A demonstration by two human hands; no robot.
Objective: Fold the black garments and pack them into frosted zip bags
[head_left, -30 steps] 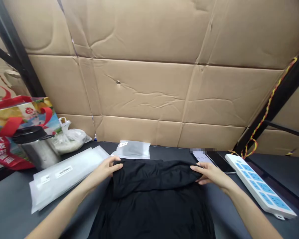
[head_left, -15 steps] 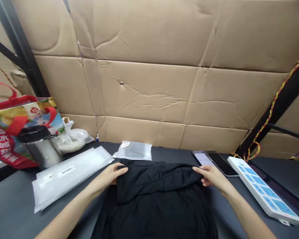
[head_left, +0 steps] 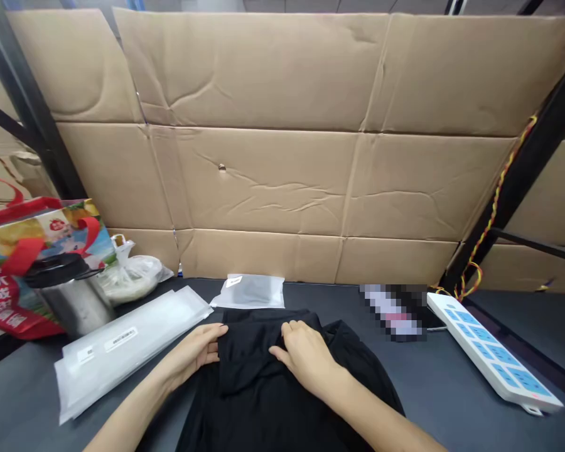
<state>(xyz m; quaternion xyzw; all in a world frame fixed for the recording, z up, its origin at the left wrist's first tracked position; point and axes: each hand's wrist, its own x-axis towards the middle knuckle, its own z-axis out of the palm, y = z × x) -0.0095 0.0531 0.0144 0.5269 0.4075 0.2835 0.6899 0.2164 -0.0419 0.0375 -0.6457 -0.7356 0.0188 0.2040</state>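
Observation:
A black garment [head_left: 273, 414] lies spread at the front of the dark table, its far part turned over into a folded band. My left hand [head_left: 195, 351] is closed on the left edge of that fold, thumb on top and fingers at the side. My right hand [head_left: 308, 358] rests over the middle of the fold with its fingers curled on the cloth; the thumb lies a little apart from the fingertips. To the right of this hand, part of the garment bulges out in loose folds.
Clear plastic sleeves with labels [head_left: 132, 345] lie at the left, another small bag [head_left: 250, 291] behind the garment. A steel flask [head_left: 78, 304], a red carrier bag [head_left: 2, 295] and a tied plastic bag [head_left: 134, 276] stand far left. A phone [head_left: 390, 314] and a power strip [head_left: 494, 355] lie right.
My right hand has moved left from the right end of the fold to its middle, bringing cloth with it. My left hand stays at the left edge. The view has tilted up slightly.

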